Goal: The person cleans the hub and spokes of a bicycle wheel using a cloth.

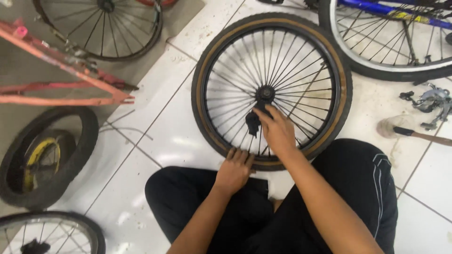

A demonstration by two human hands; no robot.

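Tan-walled wheel [271, 89] flat ahead | left hand [234, 171] grips near rim | right hand [278, 131] pinches black rag [253, 121] near hub

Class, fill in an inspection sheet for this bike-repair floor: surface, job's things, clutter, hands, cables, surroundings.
Surface: white tiled floor, smudged.
Job's things: spoked bicycle wheel lying flat; dark rag near its hub.
Clutter: hammer, metal brake parts, loose tyre.
Hands: left hand grips the wheel's near rim; right hand holds the rag against the spokes.
Cables: nothing seen.
Surroundings: red bike frame, blue bicycle, another wheel.
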